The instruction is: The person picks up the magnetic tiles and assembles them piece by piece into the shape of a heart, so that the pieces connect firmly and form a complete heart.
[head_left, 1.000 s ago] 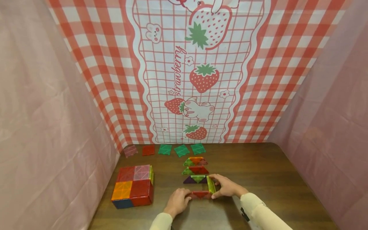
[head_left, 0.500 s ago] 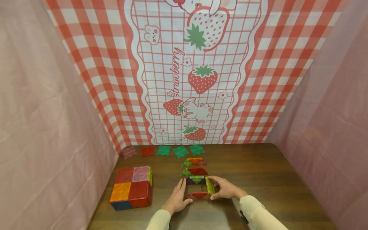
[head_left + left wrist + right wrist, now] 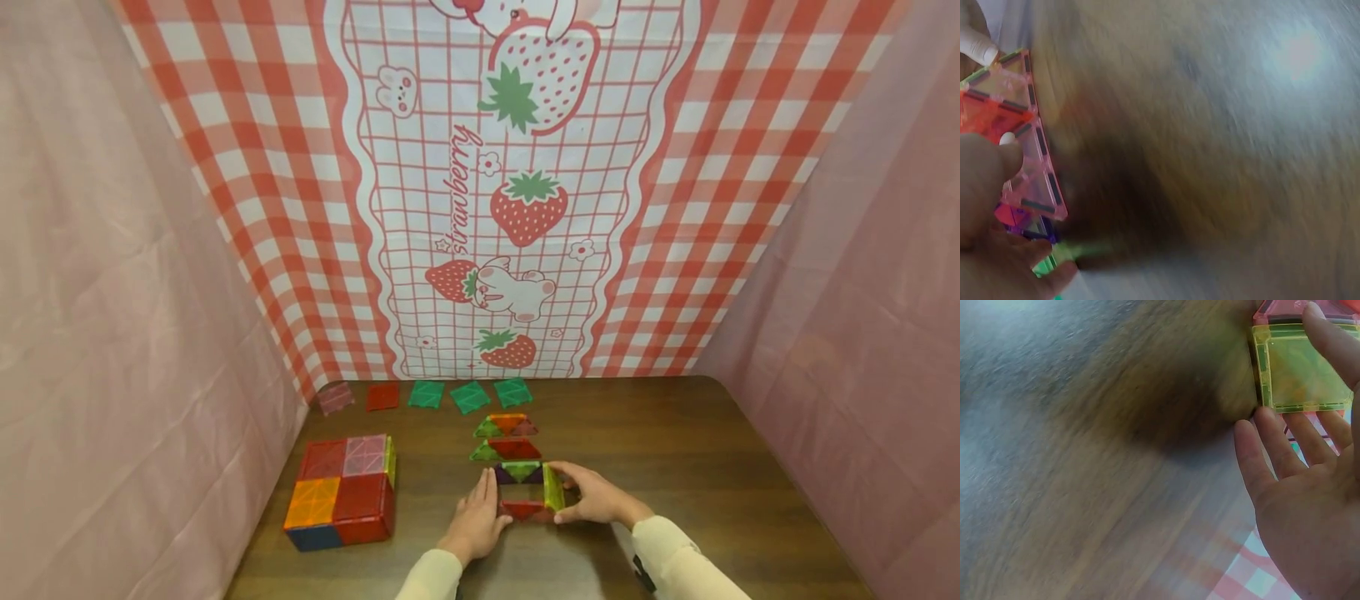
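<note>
Flanking edges of hollow frame (image 3: 522,508): both grips (image 3: 476,521) (image 3: 597,497)

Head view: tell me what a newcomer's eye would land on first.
Probably the strawberry-print cloth, which fills the upper middle behind the table. Next, lower down, the left hand and right hand flank a small hollow frame of coloured tiles. Then the larger block of red, orange, pink and blue tiles, which stands on the table to the left of the hands.
</note>
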Demonstrator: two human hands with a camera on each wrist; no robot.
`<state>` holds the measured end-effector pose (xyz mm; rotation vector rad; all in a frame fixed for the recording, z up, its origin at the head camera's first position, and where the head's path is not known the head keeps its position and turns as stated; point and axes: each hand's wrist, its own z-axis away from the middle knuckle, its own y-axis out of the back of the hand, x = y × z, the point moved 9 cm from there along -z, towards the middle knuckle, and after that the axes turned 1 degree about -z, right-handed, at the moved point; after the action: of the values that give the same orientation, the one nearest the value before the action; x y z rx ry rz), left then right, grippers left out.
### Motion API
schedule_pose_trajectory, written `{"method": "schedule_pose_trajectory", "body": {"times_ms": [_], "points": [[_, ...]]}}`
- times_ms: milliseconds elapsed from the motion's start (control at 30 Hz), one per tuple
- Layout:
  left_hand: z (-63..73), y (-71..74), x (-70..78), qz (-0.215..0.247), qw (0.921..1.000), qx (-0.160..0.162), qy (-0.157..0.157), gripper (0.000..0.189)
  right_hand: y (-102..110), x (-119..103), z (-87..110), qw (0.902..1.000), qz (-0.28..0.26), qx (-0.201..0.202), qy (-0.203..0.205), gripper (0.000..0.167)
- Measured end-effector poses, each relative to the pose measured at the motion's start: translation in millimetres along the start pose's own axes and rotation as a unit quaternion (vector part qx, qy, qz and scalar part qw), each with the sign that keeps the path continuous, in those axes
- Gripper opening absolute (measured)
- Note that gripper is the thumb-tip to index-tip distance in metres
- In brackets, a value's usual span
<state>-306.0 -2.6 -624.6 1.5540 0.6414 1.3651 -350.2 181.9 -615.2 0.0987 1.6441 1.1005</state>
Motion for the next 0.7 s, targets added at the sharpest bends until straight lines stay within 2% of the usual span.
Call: {"method": "schedule_pose_trajectory", "body": {"times_ms": [133,300,500,600,700], "points": [[-2.5,-3.6,9.2,-0.02,0.9997,0.01,0.007,0.081,3,2,5.3,0.9999,0.013,0.008,-0.002,0.092],[-7.5,-6.0,21.4,0.001,0.9996,0.025,0.012,0.082,11,6,10.9,0.9998,0.009,0.014,-0.008,0.093],[-11.6,-13.3,33.8,0.017,0.9997,0.017,0.009,0.085,23,14,20.2,0.9996,0.002,0.021,-0.021,0.092],[-4.7,-6.1,35.1,-0.002,0.9998,0.015,0.013,0.082,21,18,22.6,0.9996,-0.003,0.015,-0.024,0.092],[-0.3,16.6,29.7,-0.041,0.9985,0.023,0.029,0.075,18,22,23.0,0.9994,-0.009,0.012,-0.03,0.092]]}}
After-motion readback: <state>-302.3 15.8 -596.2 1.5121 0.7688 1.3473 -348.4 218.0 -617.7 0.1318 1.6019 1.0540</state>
